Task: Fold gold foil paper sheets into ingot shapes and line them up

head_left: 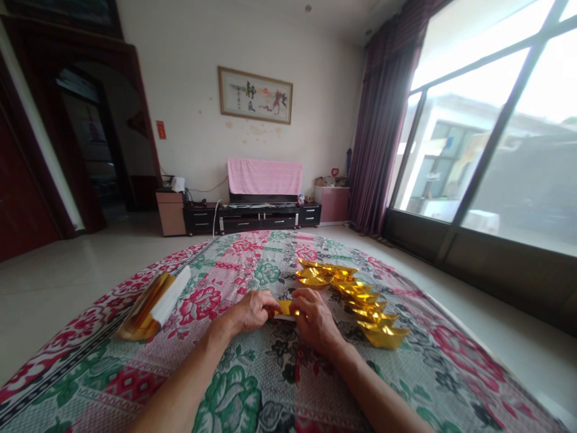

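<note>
Between my two hands, just above the flowered cloth (234, 385), is a small piece of gold foil paper (285, 307) with a white strip along its near edge. My left hand (258, 310) pinches its left end with thumb and fingers. On the other end, my right hand (314, 317) has its fingers closed around the paper. The fingers cover both ends, so the folds there are hidden. Right of my hands stand several folded gold paper ingots (383, 335) in a row that curves away. To the left lies a stack of gold and white paper sheets (155, 305).
The cloth covers a rounded surface whose far edge faces a low black cabinet (256, 222). A pink towel (265, 176) drapes something on that cabinet. A purple curtain (383, 126) and large window stand right; a dark doorway (97, 144) is at left.
</note>
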Demonstrator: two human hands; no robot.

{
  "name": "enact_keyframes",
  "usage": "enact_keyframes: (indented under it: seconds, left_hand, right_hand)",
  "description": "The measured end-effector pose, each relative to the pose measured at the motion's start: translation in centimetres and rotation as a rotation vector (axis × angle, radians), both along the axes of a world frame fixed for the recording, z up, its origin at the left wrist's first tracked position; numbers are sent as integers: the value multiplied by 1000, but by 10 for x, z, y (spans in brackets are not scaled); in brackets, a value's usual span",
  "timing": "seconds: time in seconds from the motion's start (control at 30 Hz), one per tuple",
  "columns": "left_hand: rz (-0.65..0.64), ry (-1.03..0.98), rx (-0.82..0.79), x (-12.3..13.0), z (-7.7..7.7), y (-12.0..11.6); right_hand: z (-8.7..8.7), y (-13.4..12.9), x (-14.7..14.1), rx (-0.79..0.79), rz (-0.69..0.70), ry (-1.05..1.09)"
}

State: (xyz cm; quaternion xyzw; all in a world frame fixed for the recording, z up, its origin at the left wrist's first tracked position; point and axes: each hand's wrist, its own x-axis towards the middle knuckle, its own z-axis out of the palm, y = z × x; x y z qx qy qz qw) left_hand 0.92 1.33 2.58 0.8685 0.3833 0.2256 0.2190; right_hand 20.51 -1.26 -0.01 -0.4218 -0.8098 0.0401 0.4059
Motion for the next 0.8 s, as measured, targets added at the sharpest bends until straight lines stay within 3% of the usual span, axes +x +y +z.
enact_keyframes:
  seconds: [0.33,0.8]
  left_hand:
    - [-35,55,-120,-10,-3,5]
    - [-2,6,-121,-9,-6,7]
  right_hand:
    - [2,-9,7,-118,-1,-58]
    - [6,-11,4,-102,-11,-136]
